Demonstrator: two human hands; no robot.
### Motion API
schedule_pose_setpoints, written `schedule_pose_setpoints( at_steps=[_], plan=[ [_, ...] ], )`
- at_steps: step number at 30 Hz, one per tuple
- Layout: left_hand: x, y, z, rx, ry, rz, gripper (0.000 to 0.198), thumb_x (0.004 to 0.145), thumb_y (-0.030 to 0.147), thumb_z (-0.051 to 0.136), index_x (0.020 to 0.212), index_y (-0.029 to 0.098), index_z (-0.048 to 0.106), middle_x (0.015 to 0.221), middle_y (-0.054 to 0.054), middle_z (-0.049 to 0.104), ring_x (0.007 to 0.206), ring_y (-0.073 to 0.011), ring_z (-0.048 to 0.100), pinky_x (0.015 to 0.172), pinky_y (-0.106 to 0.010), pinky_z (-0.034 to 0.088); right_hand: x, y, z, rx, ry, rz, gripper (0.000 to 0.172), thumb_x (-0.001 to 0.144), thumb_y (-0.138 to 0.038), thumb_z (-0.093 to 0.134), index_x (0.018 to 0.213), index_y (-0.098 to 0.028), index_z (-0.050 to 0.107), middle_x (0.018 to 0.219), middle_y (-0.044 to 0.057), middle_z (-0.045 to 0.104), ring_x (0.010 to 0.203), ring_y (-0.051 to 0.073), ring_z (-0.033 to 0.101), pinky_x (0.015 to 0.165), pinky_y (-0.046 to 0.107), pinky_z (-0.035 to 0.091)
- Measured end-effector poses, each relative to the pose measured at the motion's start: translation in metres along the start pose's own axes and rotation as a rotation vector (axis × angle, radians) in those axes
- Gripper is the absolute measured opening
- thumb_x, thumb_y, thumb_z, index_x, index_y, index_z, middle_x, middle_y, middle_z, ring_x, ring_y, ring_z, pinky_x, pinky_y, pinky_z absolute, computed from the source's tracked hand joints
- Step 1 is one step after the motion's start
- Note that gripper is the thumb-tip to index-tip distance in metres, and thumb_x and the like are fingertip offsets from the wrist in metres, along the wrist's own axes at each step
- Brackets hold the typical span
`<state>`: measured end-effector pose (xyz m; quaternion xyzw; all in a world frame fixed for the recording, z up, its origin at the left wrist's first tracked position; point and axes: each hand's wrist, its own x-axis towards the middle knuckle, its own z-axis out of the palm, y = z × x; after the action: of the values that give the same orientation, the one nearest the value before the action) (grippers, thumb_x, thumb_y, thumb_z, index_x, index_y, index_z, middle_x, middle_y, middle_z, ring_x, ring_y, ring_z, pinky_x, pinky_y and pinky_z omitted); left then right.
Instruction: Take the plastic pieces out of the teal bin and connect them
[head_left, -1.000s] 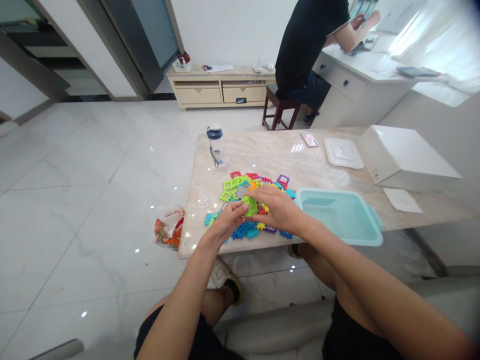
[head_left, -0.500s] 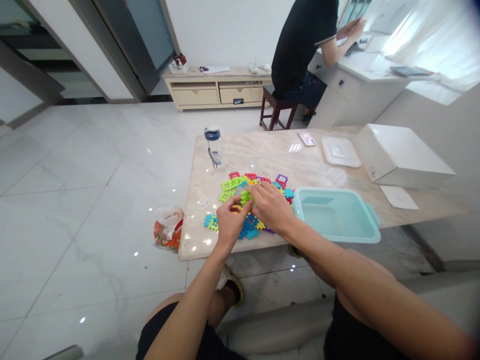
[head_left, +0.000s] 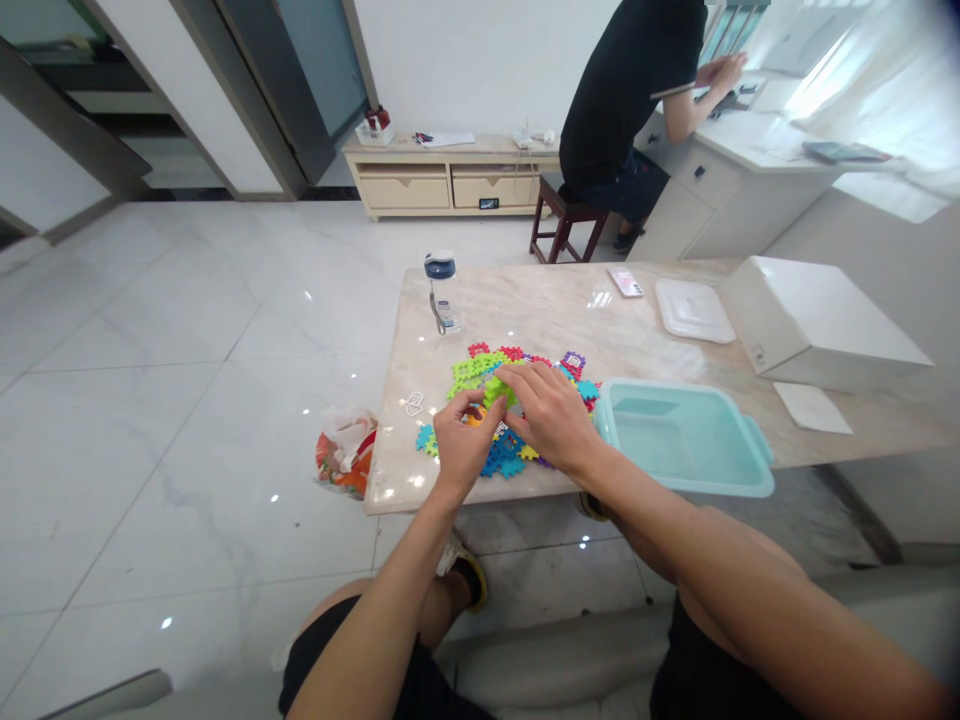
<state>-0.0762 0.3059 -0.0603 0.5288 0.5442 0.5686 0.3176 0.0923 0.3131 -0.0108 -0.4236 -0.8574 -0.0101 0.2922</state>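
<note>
A heap of coloured interlocking plastic pieces (head_left: 480, 368) lies near the front edge of a marble table (head_left: 540, 310). Both my hands hover over the heap, close together. My left hand (head_left: 461, 445) has its fingers curled in a pinch around an orange piece and the bright green block (head_left: 493, 392). My right hand (head_left: 547, 415) grips the same green block from the right, fingers bent over it. Blue pieces (head_left: 499, 460) lie just under my hands.
A light blue tub (head_left: 686, 435) stands right of the heap. Behind it lie a white lid (head_left: 694, 310), a white box (head_left: 817, 320) and a phone (head_left: 625, 282). A water bottle (head_left: 442, 292) stands at the far left. A person in black sits at a desk behind. A bag lies on the floor (head_left: 343, 460).
My hands moved a little forward over the heap, still holding the green block together. The camera view shifted slightly; the person behind moved an arm on the desk.
</note>
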Motion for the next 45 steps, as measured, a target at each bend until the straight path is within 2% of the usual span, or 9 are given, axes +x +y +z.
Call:
schedule_pose_setpoints(
  at_steps=[6, 9, 11, 14, 18, 27, 34, 39, 45],
  plan=[
    [-0.001, 0.000, 0.000, -0.008, 0.028, 0.013, 0.032, 0.074, 0.047, 0.091, 0.088, 0.021, 0.079, 0.078, 0.000, 0.070, 0.066, -0.0152, 0.060, 0.060, -0.026, 0.046, 0.003, -0.003, -0.008, -0.024, -0.044, 0.009, 0.044, 0.100, -0.023, 0.067, 0.143, -0.018, 0.062, 0.139, 0.016, 0.070, 0.126, 0.034, 0.062, 0.105, 0.047, 0.050],
    [0.005, 0.000, -0.002, -0.043, 0.060, -0.049, 0.032, 0.073, 0.045, 0.091, 0.085, 0.019, 0.076, 0.075, 0.000, 0.067, 0.064, -0.0139, 0.058, 0.060, -0.026, 0.044, 0.002, 0.016, -0.024, -0.059, -0.040, 0.098, 0.057, 0.097, -0.040, 0.074, 0.146, -0.016, 0.060, 0.136, 0.018, 0.071, 0.123, 0.036, 0.062, 0.101, 0.048, 0.050],
    [0.011, -0.001, -0.004, -0.124, 0.095, -0.109, 0.031, 0.076, 0.045, 0.088, 0.083, 0.019, 0.074, 0.074, 0.001, 0.066, 0.063, -0.0128, 0.055, 0.061, -0.025, 0.044, -0.002, 0.039, -0.037, -0.077, 0.016, 0.238, 0.062, 0.094, -0.053, 0.076, 0.141, -0.015, 0.063, 0.128, 0.018, 0.073, 0.117, 0.036, 0.064, 0.099, 0.049, 0.050],
    [0.021, -0.002, -0.007, -0.289, 0.145, -0.225, 0.031, 0.076, 0.045, 0.087, 0.080, 0.018, 0.071, 0.074, 0.002, 0.065, 0.064, -0.0112, 0.053, 0.062, -0.024, 0.043, -0.012, 0.077, -0.051, -0.116, 0.052, 0.413, 0.039, 0.100, -0.049, 0.068, 0.122, -0.017, 0.072, 0.115, 0.015, 0.075, 0.111, 0.034, 0.065, 0.097, 0.047, 0.050],
    [0.025, -0.003, -0.007, -0.420, 0.130, -0.412, 0.037, 0.069, 0.045, 0.091, 0.079, 0.018, 0.069, 0.076, 0.002, 0.065, 0.064, -0.0097, 0.053, 0.060, -0.022, 0.041, -0.021, 0.102, -0.047, -0.132, -0.080, 0.447, 0.018, 0.103, -0.027, 0.060, 0.107, -0.019, 0.076, 0.108, 0.013, 0.076, 0.111, 0.032, 0.064, 0.097, 0.044, 0.050],
    [0.023, -0.003, 0.000, -0.404, 0.050, -0.456, 0.038, 0.068, 0.046, 0.093, 0.078, 0.017, 0.071, 0.071, 0.003, 0.063, 0.062, -0.0092, 0.050, 0.059, -0.022, 0.038, -0.011, 0.086, 0.003, -0.156, -0.581, 0.195, 0.030, 0.095, -0.024, 0.075, 0.123, -0.014, 0.072, 0.125, 0.016, 0.069, 0.119, 0.030, 0.063, 0.105, 0.039, 0.050],
    [0.023, -0.008, -0.008, -0.463, 0.014, -0.534, 0.040, 0.064, 0.049, 0.095, 0.077, 0.018, 0.072, 0.074, 0.002, 0.064, 0.066, -0.0108, 0.055, 0.059, -0.023, 0.040, -0.005, 0.078, 0.035, -0.245, -0.665, 0.158, 0.050, 0.089, -0.032, 0.084, 0.131, -0.013, 0.067, 0.136, 0.019, 0.064, 0.130, 0.035, 0.057, 0.111, 0.043, 0.048],
    [0.022, -0.015, -0.010, -0.445, -0.062, -0.606, 0.044, 0.063, 0.053, 0.095, 0.081, 0.018, 0.075, 0.077, 0.000, 0.065, 0.072, -0.0136, 0.059, 0.063, -0.024, 0.043, -0.005, 0.071, 0.045, -0.304, -0.673, 0.174, 0.040, 0.091, -0.023, 0.078, 0.128, -0.013, 0.066, 0.134, 0.019, 0.065, 0.129, 0.035, 0.057, 0.106, 0.043, 0.051],
    [0.020, -0.016, -0.008, -0.426, -0.092, -0.610, 0.046, 0.064, 0.056, 0.095, 0.082, 0.018, 0.075, 0.079, -0.001, 0.064, 0.076, -0.0141, 0.058, 0.064, -0.024, 0.042, -0.006, 0.067, 0.037, -0.225, -0.677, 0.222, 0.036, 0.089, -0.018, 0.075, 0.123, -0.015, 0.065, 0.130, 0.018, 0.067, 0.124, 0.033, 0.061, 0.103, 0.043, 0.051]
  ],
)
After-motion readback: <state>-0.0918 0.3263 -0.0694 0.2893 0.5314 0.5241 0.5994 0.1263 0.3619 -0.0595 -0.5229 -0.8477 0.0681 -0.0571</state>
